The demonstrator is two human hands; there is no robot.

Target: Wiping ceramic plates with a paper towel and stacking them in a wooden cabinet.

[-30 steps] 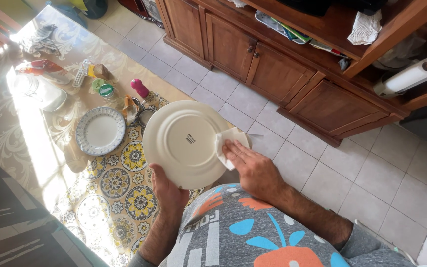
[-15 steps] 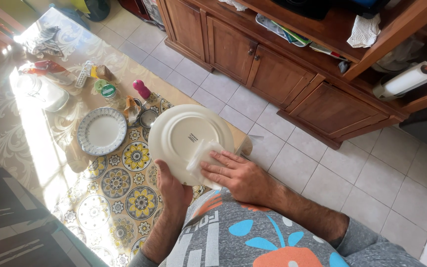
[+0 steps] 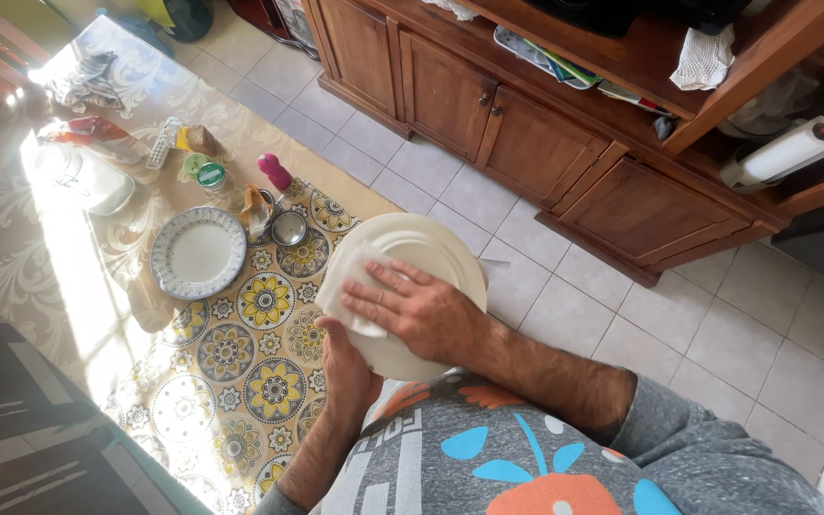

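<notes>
At the far left of the worktop (image 3: 11, 219), in bright sun, lie a crumpled grey cloth (image 3: 83, 78) and a clear glass jar (image 3: 83, 176), well away from any fingers. Next come a white remote control (image 3: 161, 141), a small green-lidded jar (image 3: 206, 175) and a pink-capped bottle (image 3: 273, 172). A blue-rimmed patterned plate (image 3: 198, 252) rests face up where the pale cloth meets the yellow flowered tablecloth (image 3: 240, 372), and a small round metal tin (image 3: 289, 228) sits just beyond it, near the tips of the right fingers.

The left hand (image 3: 346, 367) comes up from below and grips the near edge of a cream dinner plate (image 3: 431, 246); its fingers are curled under the rim, mostly hidden behind the plate. The plate is held in the air above the worktop's edge, tilted, with the left fingers beneath it and the right fingers on top.

The right hand (image 3: 412, 307) lies flat across the plate, fingers spread fairly wide and pointing left, pressing a folded white paper napkin (image 3: 347, 279) against the plate's surface. The napkin sticks out past the fingertips over the plate's left rim.

Further right, beyond the plate, is the tiled floor (image 3: 717, 334), then a wooden cabinet (image 3: 526, 133) with closed doors. On its open shelf at far right lies a roll of paper towel (image 3: 786, 151).
</notes>
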